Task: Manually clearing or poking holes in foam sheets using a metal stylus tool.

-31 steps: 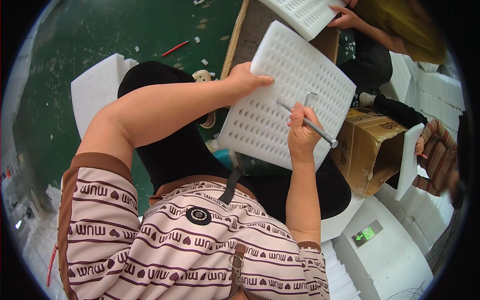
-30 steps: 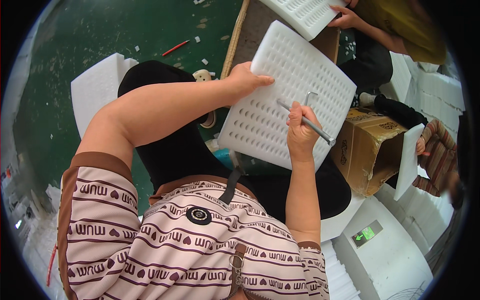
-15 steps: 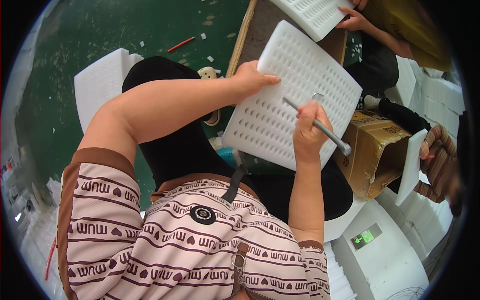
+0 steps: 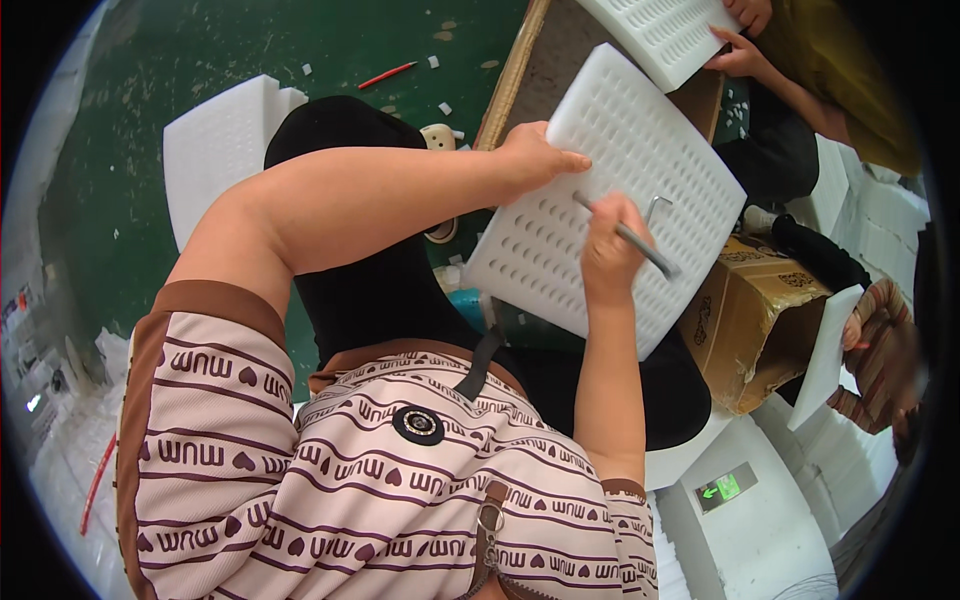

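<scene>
A white foam board with rows of small slots lies tilted across my lap. My left hand grips its upper left edge, thumb on the top face and fingers underneath. Closed around a grey metal rod, my right hand is over the middle of the board. The rod slants down to the right and has a thicker end. Just right of those fingers shows a thin bent metal hook; whether it joins the rod I cannot tell. The right hand is slightly blurred.
Beyond the board stands an open cardboard box; another person's hands hold a slotted foam board above it. A second carton is at right, beside someone holding a white sheet. Foam blocks and a red pen lie left.
My right hand and the rod have shifted slightly left and up relative to the board, and the rod's thick end has drawn nearer the hand. The left hand keeps its grip.
</scene>
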Available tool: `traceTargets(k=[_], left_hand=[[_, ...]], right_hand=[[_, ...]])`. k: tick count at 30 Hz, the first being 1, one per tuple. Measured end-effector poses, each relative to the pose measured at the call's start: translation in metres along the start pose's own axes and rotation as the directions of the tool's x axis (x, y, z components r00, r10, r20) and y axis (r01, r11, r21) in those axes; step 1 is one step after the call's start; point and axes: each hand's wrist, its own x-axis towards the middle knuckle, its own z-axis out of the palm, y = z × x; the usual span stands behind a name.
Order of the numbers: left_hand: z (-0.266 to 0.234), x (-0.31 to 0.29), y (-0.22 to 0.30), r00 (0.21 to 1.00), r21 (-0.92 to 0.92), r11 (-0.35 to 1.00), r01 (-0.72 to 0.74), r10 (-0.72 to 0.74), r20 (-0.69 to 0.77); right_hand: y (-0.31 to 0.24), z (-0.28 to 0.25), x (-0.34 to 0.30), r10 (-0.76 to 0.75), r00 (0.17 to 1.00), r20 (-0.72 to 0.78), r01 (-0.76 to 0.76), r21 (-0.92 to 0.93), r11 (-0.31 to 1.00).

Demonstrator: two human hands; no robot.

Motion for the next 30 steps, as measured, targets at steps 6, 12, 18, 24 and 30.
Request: traceTargets(k=[6, 12, 18, 24, 30], left_hand=[[-0.001, 0.002, 0.000, 1.000, -0.050, 0.999, -0.012, 0.013, 0.025], [-0.003, 0.000, 0.002, 0.994, -0.171, 0.983, 0.067, -0.051, 0.096], [-0.002, -0.001, 0.007, 0.989, -0.221, 0.968, 0.117, -0.093, 0.115], [-0.004, -0.002, 0.004, 0.988, -0.208, 0.971, 0.118, -0.095, 0.120], [-0.007, 0.004, 0.004, 0.964, -0.246, 0.932, 0.265, -0.252, 0.084]], right_hand=[[0.006, 0.003, 0.002, -0.060, 0.995, 0.077, 0.067, -0.099, 0.993], [0.007, 0.003, 0.006, -0.027, 0.997, 0.078, 0.025, 0.014, 1.000], [0.017, 0.020, 0.008, 0.080, 0.990, 0.114, -0.096, 0.141, 0.985], [-0.013, -0.032, -0.005, 0.171, 0.982, -0.078, -0.153, 0.205, 0.967], [-0.015, -0.044, -0.010, 0.368, 0.924, -0.101, -0.336, 0.241, 0.910]])
